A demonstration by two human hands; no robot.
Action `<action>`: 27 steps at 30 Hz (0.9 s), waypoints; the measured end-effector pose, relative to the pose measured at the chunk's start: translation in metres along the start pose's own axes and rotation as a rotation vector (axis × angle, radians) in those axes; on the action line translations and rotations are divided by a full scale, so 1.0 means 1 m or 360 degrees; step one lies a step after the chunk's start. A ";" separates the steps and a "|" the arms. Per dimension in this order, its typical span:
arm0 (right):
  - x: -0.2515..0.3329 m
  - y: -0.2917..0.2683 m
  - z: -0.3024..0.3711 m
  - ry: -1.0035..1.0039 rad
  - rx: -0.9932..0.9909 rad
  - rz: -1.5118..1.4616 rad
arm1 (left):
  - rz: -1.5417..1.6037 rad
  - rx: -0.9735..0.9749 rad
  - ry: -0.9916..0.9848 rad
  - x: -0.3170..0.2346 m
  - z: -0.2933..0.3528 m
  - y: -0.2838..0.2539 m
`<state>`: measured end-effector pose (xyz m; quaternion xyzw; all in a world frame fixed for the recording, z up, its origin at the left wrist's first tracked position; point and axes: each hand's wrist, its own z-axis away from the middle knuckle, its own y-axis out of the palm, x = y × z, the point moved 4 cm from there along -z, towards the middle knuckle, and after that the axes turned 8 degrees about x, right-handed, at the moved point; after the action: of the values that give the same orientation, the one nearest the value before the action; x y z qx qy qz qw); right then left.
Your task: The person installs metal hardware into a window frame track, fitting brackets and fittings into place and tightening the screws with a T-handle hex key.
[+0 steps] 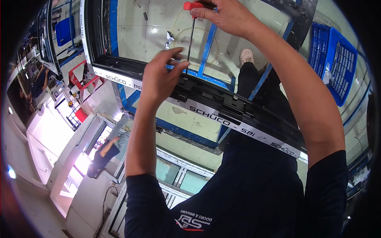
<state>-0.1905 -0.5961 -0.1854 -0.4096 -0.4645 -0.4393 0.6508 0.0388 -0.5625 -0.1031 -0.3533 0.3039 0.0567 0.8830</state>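
Note:
My right hand [226, 16] grips the red handle of a T-handle driver [192, 39] at the top of the view. Its long thin shaft runs down to a screw [185, 79] in the black profile of a window or door frame [274, 122]. Beside the shaft is my left hand [160, 75], fingers apart and slightly blurred, the thumb close to the metal; whether it touches I cannot tell. Black hardware fittings [226, 99] sit along the profile to the right of the screw. A second screw [235, 97] shows there.
Blue metal bars [207, 49] support the frame. A blue plastic basket [341, 65] stands at the right. My foot in a light shoe [246, 56] is on the floor beyond the profile. At the left, another person [104, 156] works near window frames, by a red metal stand [81, 77].

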 end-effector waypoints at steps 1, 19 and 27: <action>0.005 0.002 -0.001 -0.0017 0.0006 0.0014 | -0.0421 -0.0464 0.0274 -0.015 0.016 -0.012; 0.029 -0.003 0.016 -0.0028 -0.0063 0.0186 | -0.0398 -0.0991 0.0231 0.019 0.075 0.065; 0.042 -0.006 0.011 0.0127 0.0075 0.0176 | -0.0003 -0.1197 0.0283 0.017 0.076 0.069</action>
<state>-0.1915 -0.5958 -0.1418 -0.4014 -0.4250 -0.4075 0.7015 0.0686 -0.4630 -0.1101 -0.6562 0.3369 0.1326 0.6621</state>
